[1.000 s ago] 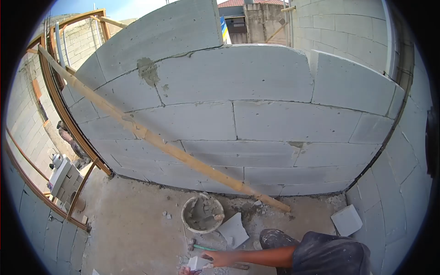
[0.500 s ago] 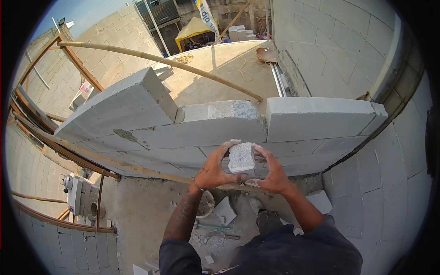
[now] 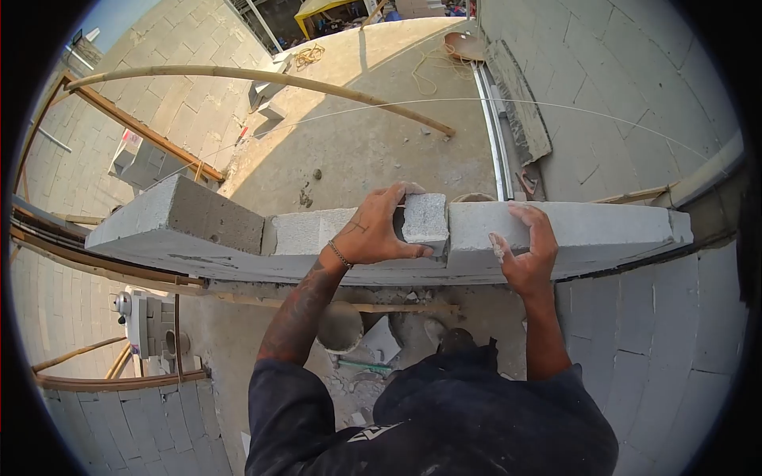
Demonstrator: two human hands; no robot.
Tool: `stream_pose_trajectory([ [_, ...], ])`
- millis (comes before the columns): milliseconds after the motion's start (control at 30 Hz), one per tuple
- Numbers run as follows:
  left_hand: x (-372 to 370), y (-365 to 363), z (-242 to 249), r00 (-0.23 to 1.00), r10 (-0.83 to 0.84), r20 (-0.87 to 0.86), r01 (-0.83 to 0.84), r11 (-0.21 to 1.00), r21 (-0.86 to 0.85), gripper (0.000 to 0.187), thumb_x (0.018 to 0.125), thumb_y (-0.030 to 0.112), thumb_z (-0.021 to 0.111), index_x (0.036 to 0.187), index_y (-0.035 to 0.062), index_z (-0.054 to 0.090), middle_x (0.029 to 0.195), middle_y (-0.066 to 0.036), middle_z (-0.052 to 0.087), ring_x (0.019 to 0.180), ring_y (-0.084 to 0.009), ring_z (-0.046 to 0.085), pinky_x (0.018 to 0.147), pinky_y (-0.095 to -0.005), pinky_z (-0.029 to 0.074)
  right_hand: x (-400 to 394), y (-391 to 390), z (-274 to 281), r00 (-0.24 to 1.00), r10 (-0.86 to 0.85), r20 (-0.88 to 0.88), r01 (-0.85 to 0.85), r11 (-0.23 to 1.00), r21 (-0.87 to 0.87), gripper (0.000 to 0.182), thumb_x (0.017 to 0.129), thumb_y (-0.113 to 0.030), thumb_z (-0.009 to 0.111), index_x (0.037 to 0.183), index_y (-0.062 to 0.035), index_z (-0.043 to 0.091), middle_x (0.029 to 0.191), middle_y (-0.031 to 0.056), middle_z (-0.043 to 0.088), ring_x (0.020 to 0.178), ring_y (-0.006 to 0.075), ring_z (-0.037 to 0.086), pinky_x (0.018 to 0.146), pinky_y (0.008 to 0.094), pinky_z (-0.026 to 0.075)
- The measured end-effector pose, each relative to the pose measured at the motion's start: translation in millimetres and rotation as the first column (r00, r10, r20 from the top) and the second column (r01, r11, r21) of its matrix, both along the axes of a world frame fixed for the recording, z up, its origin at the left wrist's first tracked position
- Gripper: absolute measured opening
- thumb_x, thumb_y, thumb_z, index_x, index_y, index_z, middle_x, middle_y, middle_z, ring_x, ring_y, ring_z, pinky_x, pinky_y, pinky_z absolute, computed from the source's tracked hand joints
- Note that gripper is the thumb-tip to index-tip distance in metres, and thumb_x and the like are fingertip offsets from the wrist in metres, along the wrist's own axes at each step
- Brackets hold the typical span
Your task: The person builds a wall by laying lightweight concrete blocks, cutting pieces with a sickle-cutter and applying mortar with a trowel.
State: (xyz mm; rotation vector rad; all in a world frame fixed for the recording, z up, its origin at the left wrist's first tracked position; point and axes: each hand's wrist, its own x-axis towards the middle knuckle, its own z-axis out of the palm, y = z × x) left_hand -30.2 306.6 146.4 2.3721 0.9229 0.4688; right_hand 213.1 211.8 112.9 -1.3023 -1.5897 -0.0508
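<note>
A small cut piece of light concrete block (image 3: 426,218) sits at the top of the block wall, up against the end of a longer block (image 3: 571,222) on its right. My left hand (image 3: 379,226) grips this piece from the left, thumb on the near face and fingers over the far side. My right hand (image 3: 530,247) is off the piece, its dusty fingers and thumb apart at the top edge of the longer block. Left of the piece runs a lower course (image 3: 305,226), then a taller block (image 3: 210,218).
A bamboo pole (image 3: 262,77) slants above the floor beyond the wall, and a thin string (image 3: 476,100) crosses there. Metal channels (image 3: 492,131) lie at the right. By my feet are a bucket (image 3: 341,329), a broken block slab (image 3: 379,343) and rubble.
The block piece has gone from both hands in front of the wall to the wall top. My right hand has let go and moved right. The view has tilted downward.
</note>
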Motion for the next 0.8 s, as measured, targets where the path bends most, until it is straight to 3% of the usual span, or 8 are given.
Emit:
stream_pose_trajectory([
  [100,4,-4,3,0.995,-0.021,-0.094,0.033,0.99,0.135,0.078,0.059,0.042,0.077,0.117,0.0012,0.044,0.107,-0.017,0.051,0.102,-0.0328,0.048,0.09,-0.0376,0.037,-1,1,-1,0.998,-0.028,0.064,0.029,0.999,-0.016,0.035,0.064,-0.013,0.071,0.094,-0.0016,0.058,0.092,0.0164,0.06,0.088,0.0338,0.058,0.079,0.04,0.045],
  [300,5,-3,-3,0.993,-0.051,-0.105,0.059,0.996,0.073,0.076,0.06,0.035,0.073,0.12,0.0012,0.041,0.112,-0.019,0.049,0.105,-0.0336,0.047,0.093,-0.0393,0.035,-1,3,-2,0.987,-0.069,0.148,0.072,0.997,-0.011,0.032,0.064,-0.015,0.071,0.091,-0.0017,0.06,0.09,0.015,0.061,0.086,0.032,0.058,0.078,0.0394,0.046],
  [467,9,4,-1,0.995,-0.015,-0.096,0.03,0.986,0.166,0.078,0.06,0.036,0.07,0.122,-0.0021,0.041,0.111,-0.019,0.05,0.106,-0.034,0.048,0.093,-0.0392,0.036,0,1,0,0.987,-0.041,0.154,0.047,0.998,-0.039,0.031,0.066,-0.016,0.07,0.092,-0.0022,0.059,0.091,0.0135,0.061,0.089,0.0309,0.058,0.08,0.0382,0.045],
  [533,10,7,7,0.985,-0.064,-0.162,0.068,0.998,0.015,0.077,0.06,0.037,0.072,0.12,-0.0032,0.044,0.11,-0.02,0.051,0.105,-0.0332,0.049,0.091,-0.0374,0.038,-2,-1,3,0.991,-0.054,0.122,0.064,0.995,-0.08,0.031,0.066,-0.015,0.071,0.092,-0.0022,0.059,0.093,0.0132,0.061,0.092,0.0306,0.057,0.081,0.0378,0.044],
  [667,2,7,-11,0.997,-0.071,-0.012,0.072,0.991,0.115,0.081,0.059,0.04,0.076,0.119,-0.0034,0.046,0.111,-0.02,0.052,0.105,-0.0321,0.05,0.09,-0.0368,0.039,1,0,11,0.995,0.005,0.101,0.011,0.987,-0.159,0.034,0.066,-0.015,0.071,0.095,-0.0026,0.058,0.098,0.0141,0.059,0.095,0.0307,0.055,0.084,0.0382,0.043],
  [733,1,7,-9,0.997,-0.078,0.001,0.077,0.991,0.111,0.081,0.059,0.041,0.076,0.119,-0.0034,0.046,0.111,-0.02,0.052,0.105,-0.0325,0.049,0.09,-0.0372,0.039,-2,1,25,0.974,0.17,0.153,-0.142,0.974,-0.175,0.044,0.067,-0.016,0.072,0.105,-0.0023,0.055,0.107,0.0167,0.056,0.102,0.0325,0.053,0.09,0.0388,0.04],
  [767,2,7,-10,0.996,-0.09,0.008,0.089,0.992,0.095,0.082,0.058,0.041,0.076,0.119,-0.0034,0.046,0.112,-0.02,0.051,0.106,-0.0329,0.049,0.091,-0.0375,0.039,-5,2,32,0.974,0.163,0.159,-0.134,0.975,-0.177,0.044,0.067,-0.016,0.072,0.105,-0.0023,0.055,0.107,0.0167,0.056,0.102,0.0325,0.053,0.09,0.0388,0.04],
  [800,2,7,-11,0.995,-0.1,0.014,0.098,0.991,0.094,0.082,0.058,0.041,0.076,0.119,-0.0034,0.046,0.112,-0.02,0.051,0.106,-0.0329,0.049,0.091,-0.0375,0.039,-12,8,41,0.939,0.29,0.186,-0.242,0.939,-0.245,0.051,0.067,-0.017,0.072,0.112,-0.0023,0.052,0.111,0.0177,0.055,0.106,0.0329,0.051,0.093,0.0384,0.039],
])
